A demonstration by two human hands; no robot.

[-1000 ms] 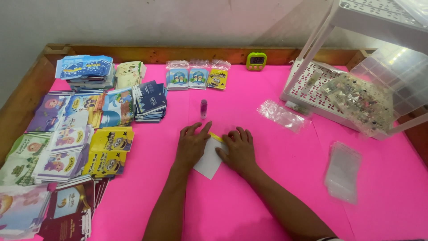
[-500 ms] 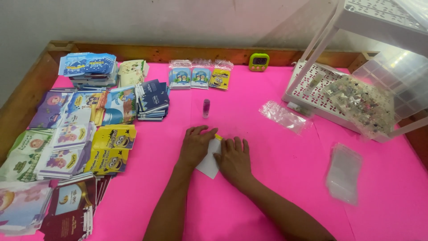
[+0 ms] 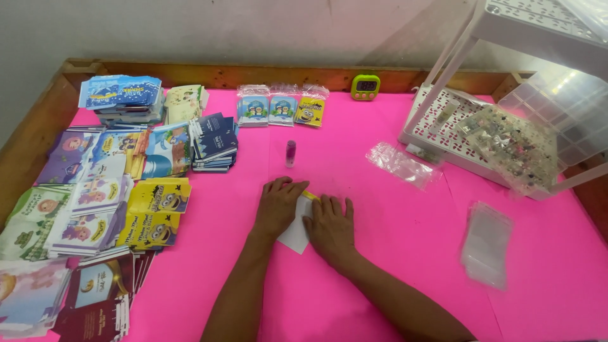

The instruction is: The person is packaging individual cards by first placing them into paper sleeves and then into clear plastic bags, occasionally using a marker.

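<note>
Head view: left hand (image 3: 278, 206) and right hand (image 3: 330, 227), both flat and spread, grasping nothing, press a white card (image 3: 297, 229) with a yellow edge onto the pink counter (image 3: 380, 266) at centre. Small vial (image 3: 291, 153) upright just beyond. Card stacks (image 3: 95, 196) at left; clear bags (image 3: 486, 244) and white rack (image 3: 456, 136) at right.

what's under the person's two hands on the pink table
A white card with a yellow edge lies flat under the left hand and right hand. Its middle is covered, so any print there is hidden.
</note>
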